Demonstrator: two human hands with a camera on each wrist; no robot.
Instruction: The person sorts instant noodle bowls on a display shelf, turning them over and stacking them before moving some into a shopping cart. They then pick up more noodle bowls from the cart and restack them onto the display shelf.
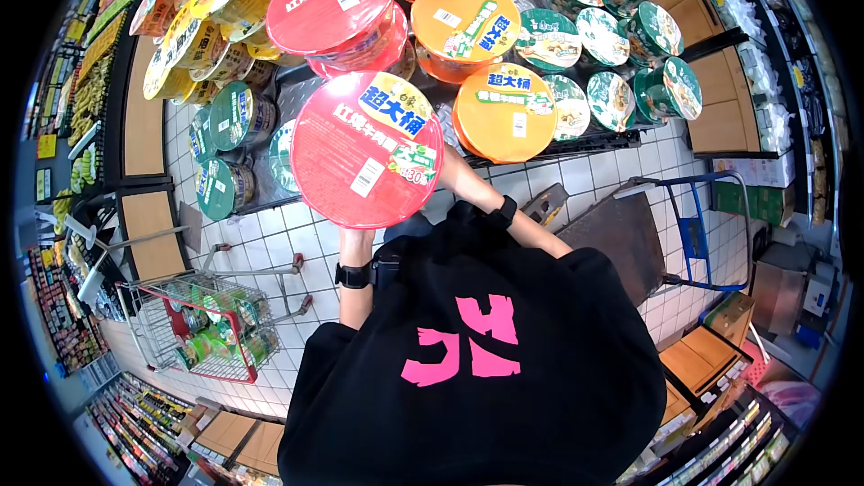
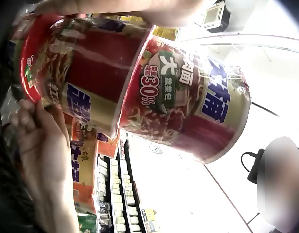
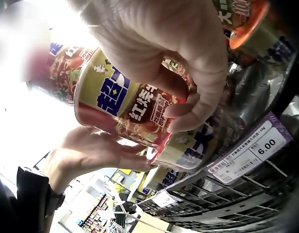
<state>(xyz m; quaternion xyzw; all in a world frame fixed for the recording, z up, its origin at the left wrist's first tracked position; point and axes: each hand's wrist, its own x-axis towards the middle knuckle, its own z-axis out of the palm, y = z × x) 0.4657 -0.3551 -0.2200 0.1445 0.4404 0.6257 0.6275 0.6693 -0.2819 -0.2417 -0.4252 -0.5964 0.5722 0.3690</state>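
Observation:
A stacked pair of red instant noodle tubs (image 2: 159, 92) is held between my two hands, the upper red lid (image 1: 360, 144) facing the head camera. My left hand (image 1: 357, 238) grips the near side, its fingers mostly behind the lid in the head view. At the far right edge my right hand (image 1: 448, 171) grips the stack. In the right wrist view, its curled fingers (image 3: 188, 114) reach round the lower part of a tub, close to another tub. The left hand (image 3: 91, 150) lies along the opposite side of the stack.
Orange tubs (image 1: 506, 112), more red tubs (image 1: 333, 4) and green tubs (image 1: 603, 36) fill the display ahead. A price tag (image 3: 251, 150) hangs on its black basket edge. A shopping cart (image 1: 193, 324) stands left; a flat trolley (image 1: 612, 243) stands right.

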